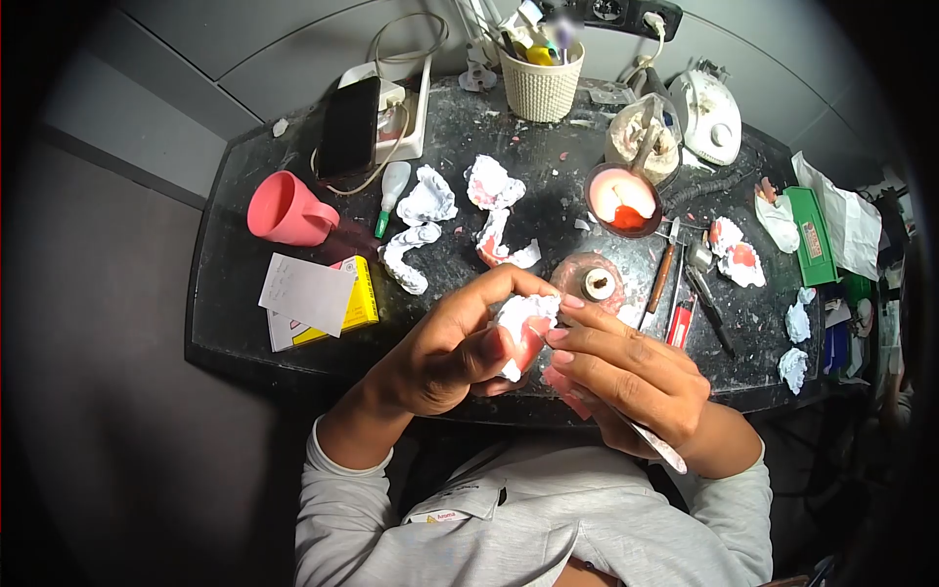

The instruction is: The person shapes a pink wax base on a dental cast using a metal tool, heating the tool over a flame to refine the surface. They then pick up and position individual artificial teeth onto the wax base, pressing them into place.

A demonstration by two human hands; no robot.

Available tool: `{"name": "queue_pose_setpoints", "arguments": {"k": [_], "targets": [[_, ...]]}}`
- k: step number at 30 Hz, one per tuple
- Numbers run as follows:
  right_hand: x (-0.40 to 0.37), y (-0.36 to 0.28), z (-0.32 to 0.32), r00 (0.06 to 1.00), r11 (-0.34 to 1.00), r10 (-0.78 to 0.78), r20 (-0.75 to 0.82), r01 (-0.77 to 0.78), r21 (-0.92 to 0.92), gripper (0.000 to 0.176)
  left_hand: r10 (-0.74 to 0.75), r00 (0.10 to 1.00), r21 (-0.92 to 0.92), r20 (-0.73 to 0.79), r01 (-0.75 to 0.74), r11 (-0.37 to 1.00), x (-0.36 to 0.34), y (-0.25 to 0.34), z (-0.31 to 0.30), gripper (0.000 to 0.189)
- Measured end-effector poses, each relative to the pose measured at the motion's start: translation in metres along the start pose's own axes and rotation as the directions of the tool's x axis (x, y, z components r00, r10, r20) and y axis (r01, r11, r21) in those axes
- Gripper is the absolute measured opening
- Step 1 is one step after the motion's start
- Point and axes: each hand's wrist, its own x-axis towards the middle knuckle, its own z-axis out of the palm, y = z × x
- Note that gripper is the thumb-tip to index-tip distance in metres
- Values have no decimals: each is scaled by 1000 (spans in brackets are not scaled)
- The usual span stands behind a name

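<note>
My left hand (pixel 445 352) is closed around a white plaster dental cast (pixel 514 315) that has pink wax on its surface. A slim metal wax spatula (pixel 661 447) is gripped in my right hand (pixel 641 377); its handle sticks out below the palm. The spatula's tip is at the wax on the cast, partly hidden by my fingers. Under my right fingers a piece of pink wax sheet (pixel 565 391) shows near the table's front edge. Just beyond my hands stands a small burner (pixel 598 285) with a white top.
Several plaster casts (pixel 427 198) lie about the black table (pixel 235 313). A pan of melted wax (pixel 623 201) is at back right, near a wood-handled tool (pixel 661 279) and a knife (pixel 712 308). At left are a pink mug (pixel 291 209), a phone (pixel 350 127) and a yellow box (pixel 362 303).
</note>
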Motion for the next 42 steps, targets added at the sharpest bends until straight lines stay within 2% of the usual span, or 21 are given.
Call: {"name": "queue_pose_setpoints", "arguments": {"k": [1,6,8,11,18,21,23,29,31,35,36,38,40,41,42], "targets": [[1,-1,-1,1000,1000,1,17,-1,5,32,-18,999,48,-49,21,999,0,1,2,114],[3,-3,-2,999,999,2,48,-4,41,31,-29,998,38,-51,31,999,-2,4,0,115],[5,-4,-1,999,999,38,3,-39,8,31,-38,998,36,-43,40,999,-2,4,1,115],[3,-3,1,1000,1000,1,30,-1,12,31,-23,997,36,-69,25,999,-1,2,1,115],[4,-4,1,999,999,38,-1,-38,36,30,-29,998,14,-57,29,999,-3,2,3,112],[5,-4,-1,998,999,-5,64,2,44,29,-19,999,10,-40,19,1000,-3,1,0,110],[5,-3,1,1000,997,26,8,-27,72,29,-15,1000,1,-18,15,1000,-4,0,-1,108],[2,-3,-1,998,997,-3,66,-2,77,31,-14,1000,-92,-2,14,996,-4,-6,-2,102],[5,-4,-1,999,997,8,45,-12,78,31,-34,997,-173,72,46,984,-5,-7,-7,90],[4,-5,1,1000,997,13,18,-14,80,26,-69,996,-196,62,80,977,-3,-5,-4,93],[4,-5,0,1000,997,10,16,-12,80,26,-22,999,-158,41,28,987,-2,-10,-4,94],[4,-4,-4,998,987,-19,66,8,161,22,28,999,-116,19,-26,993,-3,-9,-3,94],[-2,-3,-8,1000,976,-9,30,2,220,19,-28,1000,-175,5,28,984,-4,-4,-2,95],[-2,-5,-15,999,967,44,-20,-38,252,25,34,999,-121,-6,-35,992,-2,-4,-2,91],[-2,-6,-18,993,955,99,-69,-76,286,31,37,999,-120,-11,-38,992,-1,-3,-5,91]]}}
